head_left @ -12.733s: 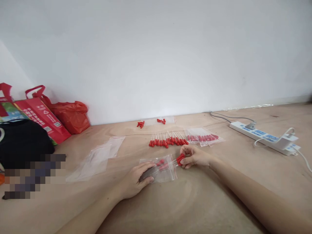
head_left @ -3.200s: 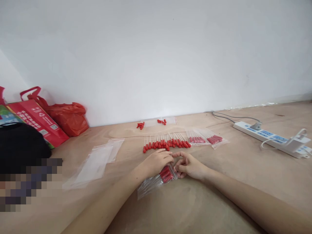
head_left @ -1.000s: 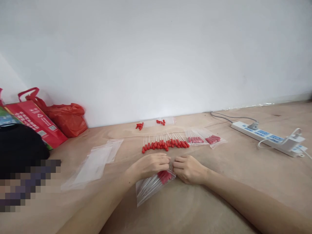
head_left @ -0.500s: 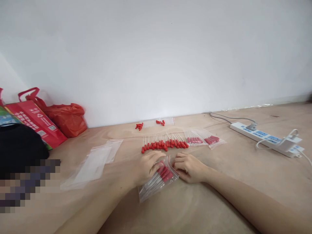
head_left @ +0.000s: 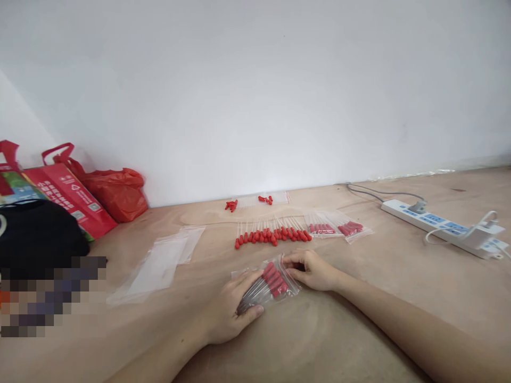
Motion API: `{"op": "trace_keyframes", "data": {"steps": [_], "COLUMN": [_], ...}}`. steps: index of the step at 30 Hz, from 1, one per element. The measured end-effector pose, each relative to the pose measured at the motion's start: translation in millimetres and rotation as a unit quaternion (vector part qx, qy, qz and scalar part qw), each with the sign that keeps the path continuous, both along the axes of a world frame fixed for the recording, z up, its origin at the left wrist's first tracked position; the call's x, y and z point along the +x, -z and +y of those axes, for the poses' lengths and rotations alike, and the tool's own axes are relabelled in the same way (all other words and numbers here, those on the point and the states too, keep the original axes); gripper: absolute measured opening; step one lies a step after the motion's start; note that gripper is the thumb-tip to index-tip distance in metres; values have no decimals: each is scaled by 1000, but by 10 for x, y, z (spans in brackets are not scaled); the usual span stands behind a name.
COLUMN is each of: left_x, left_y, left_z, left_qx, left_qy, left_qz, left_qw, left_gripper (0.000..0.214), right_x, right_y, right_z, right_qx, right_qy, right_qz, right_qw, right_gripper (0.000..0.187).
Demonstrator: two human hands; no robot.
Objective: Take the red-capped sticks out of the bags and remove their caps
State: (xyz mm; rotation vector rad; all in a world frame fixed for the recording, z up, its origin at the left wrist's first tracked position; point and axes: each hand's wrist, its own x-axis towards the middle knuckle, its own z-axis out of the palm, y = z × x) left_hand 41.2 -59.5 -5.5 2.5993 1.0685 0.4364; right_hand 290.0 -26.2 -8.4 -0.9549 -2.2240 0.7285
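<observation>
While the left hand (head_left: pixel 228 313) lies flat and open on the zip bag (head_left: pixel 275 279) on the table (head_left: pixel 303 343), the right hand (head_left: pixel 315 270) pinches its mouth. Light, slippery film: the zip strip seems the surest hold.

Zip bag (head_left: pixel 259 290): lies flat now, no longer lifted between both hands; mouth toward 1 o'clock | droppers (head_left: pixel 274 279): all inside, none half out as at the start | left hand (head_left: pixel 229 314): gone from the mouth to the bag's 7 o'clock end, palm flat on it | right hand (head_left: pixel 313 270): fingertips pinch the mouth's 3 o'clock corner.
</observation>
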Motion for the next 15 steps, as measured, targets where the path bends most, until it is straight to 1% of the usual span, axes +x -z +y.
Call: {"op": "trace_keyframes", "data": {"steps": [2, 5, 7, 11, 15], "left_x": [22, 44, 53, 57, 55], "left_y": [-58, -123, -146, -163, -167], "left_z": [-5, -12, -9, 4, 10], "left_qx": [-13, -17, -15, -14, -30], "left_qy": [-4, 4, 12, 20, 13], "left_qz": [4, 0, -9, -18, 2], "left_qw": [1000, 1000, 1000, 1000, 999], "left_gripper": [56, 57, 56, 54, 55], "right_x": [-4, -3, -2, -6, -31], "right_y": [29, 79, 97, 81, 41], "right_z": [-2, 0, -1, -6, -16], "right_qx": [-51, -143, -164, -152, -154], "right_qy": [-2, -27, -42, -45, -34], "right_qz": [32, 79, 93, 91, 61], "right_qw": [998, 986, 981, 983, 986], "right_gripper": [26, 50, 58, 48, 37]}}
